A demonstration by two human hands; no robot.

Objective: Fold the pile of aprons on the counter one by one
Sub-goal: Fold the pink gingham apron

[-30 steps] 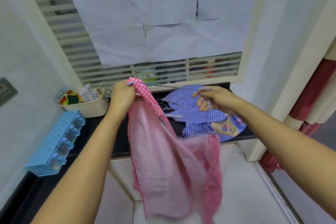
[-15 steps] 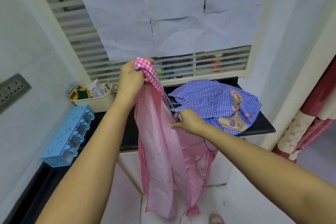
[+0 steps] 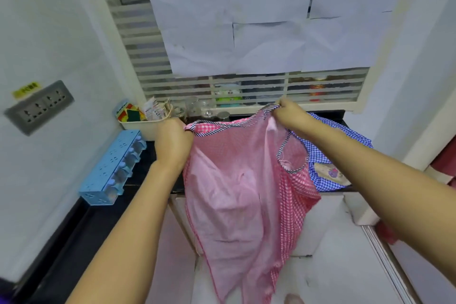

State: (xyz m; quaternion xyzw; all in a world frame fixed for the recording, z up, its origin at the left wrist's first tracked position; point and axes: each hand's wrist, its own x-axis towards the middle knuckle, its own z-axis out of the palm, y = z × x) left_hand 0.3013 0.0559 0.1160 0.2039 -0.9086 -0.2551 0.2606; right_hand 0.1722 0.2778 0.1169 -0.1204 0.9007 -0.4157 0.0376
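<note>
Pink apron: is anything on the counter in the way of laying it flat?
Yes: the blue gingham apron lies bunched on the counter behind the pink apron, toward the right, likely under its landing spot.

Both hands, left hand (image 3: 172,140) and right hand (image 3: 292,116), hold the pink apron (image 3: 237,192) up by its top edge.

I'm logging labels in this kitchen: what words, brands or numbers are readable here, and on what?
No text here reads clearly.
Yellow sticker above the wall socket: print too blurred to read.
Packets in the cream basket: print too small to read.
Paper sheets on the window: no legible writing.
</note>
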